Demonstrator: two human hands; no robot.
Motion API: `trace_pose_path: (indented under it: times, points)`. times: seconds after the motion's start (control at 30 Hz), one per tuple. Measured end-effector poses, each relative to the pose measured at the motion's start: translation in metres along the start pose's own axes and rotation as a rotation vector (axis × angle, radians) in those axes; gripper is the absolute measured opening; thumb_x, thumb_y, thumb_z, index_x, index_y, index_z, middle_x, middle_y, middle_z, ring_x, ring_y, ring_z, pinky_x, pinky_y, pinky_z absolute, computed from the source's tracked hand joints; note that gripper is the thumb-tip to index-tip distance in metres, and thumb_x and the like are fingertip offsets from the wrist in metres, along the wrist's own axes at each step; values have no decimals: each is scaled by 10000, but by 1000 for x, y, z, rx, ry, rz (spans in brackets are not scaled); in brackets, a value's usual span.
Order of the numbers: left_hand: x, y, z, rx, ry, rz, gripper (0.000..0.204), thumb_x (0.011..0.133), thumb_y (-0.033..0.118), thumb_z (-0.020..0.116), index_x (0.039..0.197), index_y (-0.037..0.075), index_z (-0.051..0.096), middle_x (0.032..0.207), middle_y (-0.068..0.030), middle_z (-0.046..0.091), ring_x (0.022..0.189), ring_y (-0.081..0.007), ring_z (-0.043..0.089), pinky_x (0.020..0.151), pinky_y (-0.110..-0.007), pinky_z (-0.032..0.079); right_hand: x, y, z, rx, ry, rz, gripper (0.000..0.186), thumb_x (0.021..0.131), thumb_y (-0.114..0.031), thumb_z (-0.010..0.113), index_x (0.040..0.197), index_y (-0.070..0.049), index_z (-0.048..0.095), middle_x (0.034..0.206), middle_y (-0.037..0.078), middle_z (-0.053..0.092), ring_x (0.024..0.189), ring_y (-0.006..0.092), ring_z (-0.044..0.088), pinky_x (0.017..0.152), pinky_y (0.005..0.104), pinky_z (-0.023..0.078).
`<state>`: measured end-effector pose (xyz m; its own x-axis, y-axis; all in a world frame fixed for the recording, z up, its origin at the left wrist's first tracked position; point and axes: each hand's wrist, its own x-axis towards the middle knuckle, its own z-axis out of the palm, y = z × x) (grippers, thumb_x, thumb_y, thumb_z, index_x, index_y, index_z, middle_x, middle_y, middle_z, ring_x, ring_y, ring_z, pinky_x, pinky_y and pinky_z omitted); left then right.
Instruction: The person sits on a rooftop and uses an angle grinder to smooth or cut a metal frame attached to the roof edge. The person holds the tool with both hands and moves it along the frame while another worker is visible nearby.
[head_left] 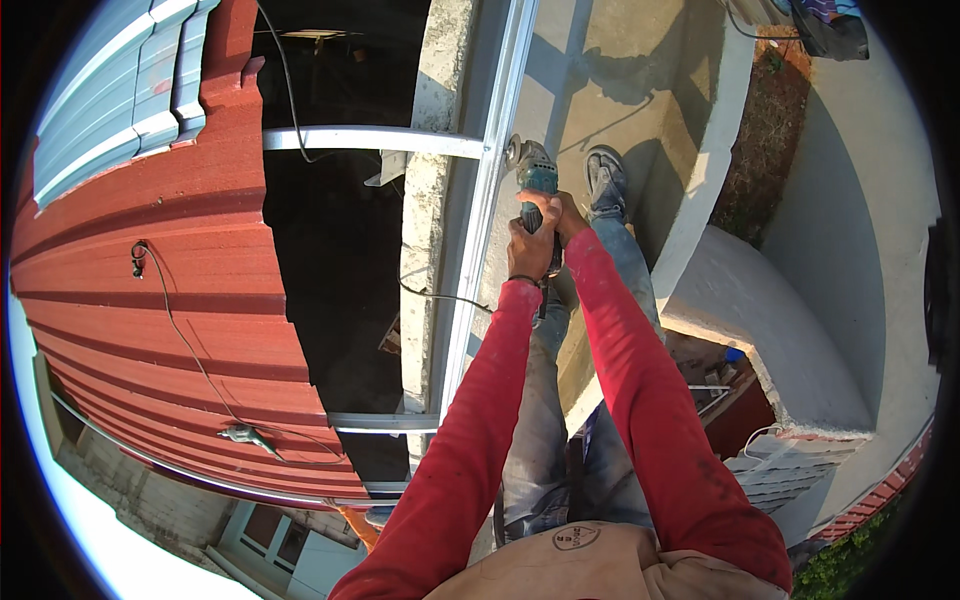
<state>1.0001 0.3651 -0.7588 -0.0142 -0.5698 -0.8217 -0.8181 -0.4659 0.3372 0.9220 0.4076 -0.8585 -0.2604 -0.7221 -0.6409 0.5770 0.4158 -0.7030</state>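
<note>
A teal and black angle grinder (pixel 538 178) is in both my hands, its disc (pixel 514 150) against or very near the long silver metal beam (pixel 492 165). My left hand (pixel 530 248) is closed around the grinder's body. Just beside it, my right hand (pixel 568 217) is closed on the same tool, its fingers partly hidden. A silver crosspiece (pixel 375 140) meets the beam close to the disc. The grinder's black cord (pixel 440 296) runs off to the left, over a rough concrete wall top (pixel 425 230).
Red corrugated roofing (pixel 150 300) spreads at left, bearing a corded power tool (pixel 248 437) and blue-grey sheets (pixel 120 100). A dark gap (pixel 330 280) lies between roofing and wall. My shoe (pixel 606 180) stands on a concrete ledge; a low wall (pixel 705 160) borders it at right.
</note>
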Motion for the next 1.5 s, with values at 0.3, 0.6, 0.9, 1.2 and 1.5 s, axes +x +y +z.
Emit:
trace_pose_path:
  times: [0.3, 0.6, 0.9, 1.2, 1.5]
  points:
    - [-3, -4, -5, 2, -14, 31, 1170, 698, 865, 533, 1281, -144, 429, 1176, -334, 571, 1156, -418, 572, 991, -419, 422, -3, 5, 0, -56, -97, -28, 287, 942, -192, 539, 1092, -2, 694, 1249, 104, 638, 1148, 184, 589, 1017, 302, 417]
    - [-2, -14, -3, 36, -17, 36, 1122, 707, 862, 526, 1224, -130, 457, 1150, -326, 584, 1135, -424, 581, 974, -435, 430, -1, 22, -3, -70, -55, -28, 286, 923, -210, 570, 1076, -7, 701, 1251, 98, 640, 1137, 178, 596, 1003, 296, 430]
    - [6, -39, -5, 28, -14, 61, 1100, 717, 846, 538, 1222, -129, 463, 1152, -315, 588, 1121, -409, 593, 964, -430, 437, -9, 24, 14, -69, -20, -44, 259, 920, -172, 575, 1068, -10, 712, 1229, 97, 660, 1092, 157, 626, 948, 292, 472]
    - [-8, -93, 2, -32, -49, 127, 998, 784, 729, 596, 1334, -84, 414, 1225, -335, 557, 1172, -427, 562, 985, -438, 430, -43, 66, 26, 20, 107, -92, 379, 793, -293, 756, 977, 36, 718, 977, 118, 727, 884, 182, 679, 788, 323, 527]
    - [-13, -162, 25, -125, -169, 435, 1001, 816, 655, 648, 1433, -58, 314, 1219, -243, 595, 1139, -345, 587, 983, -415, 446, -70, 91, 21, -92, 428, 102, 697, 622, -363, 837, 1082, 83, 562, 956, 189, 660, 823, 273, 659, 738, 369, 525]
